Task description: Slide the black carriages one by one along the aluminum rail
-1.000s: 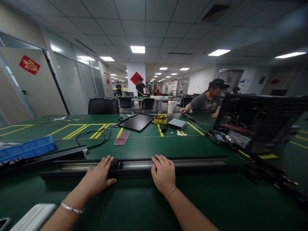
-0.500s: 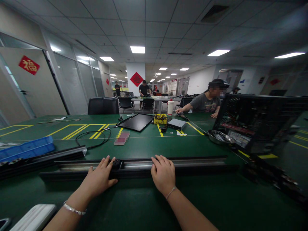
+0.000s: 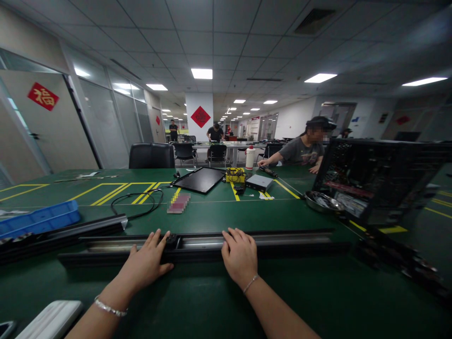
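Observation:
A long black rail (image 3: 289,247) with a bare metal channel along its middle lies crosswise on the green table in front of me. My left hand (image 3: 145,264) rests across its left half, fingers stretched out and thumb apart on the near side. Just right of those fingertips sits a small black block (image 3: 172,240) in the channel. My right hand (image 3: 242,258) lies over the rail right of the middle. Its fingers reach across the channel, stretched and close together, and its thumb is partly hidden.
Left are a blue tray (image 3: 42,220) and another dark rail (image 3: 88,229). Beyond lie a black cable (image 3: 151,207), a flat black panel (image 3: 201,179) and a silver box (image 3: 259,181). A metal bowl (image 3: 319,202) and an open computer case (image 3: 374,183) stand right; a seated person (image 3: 303,153) works behind.
My hands and the rail stay in place. In the background, a standing person bends lower over the far table.

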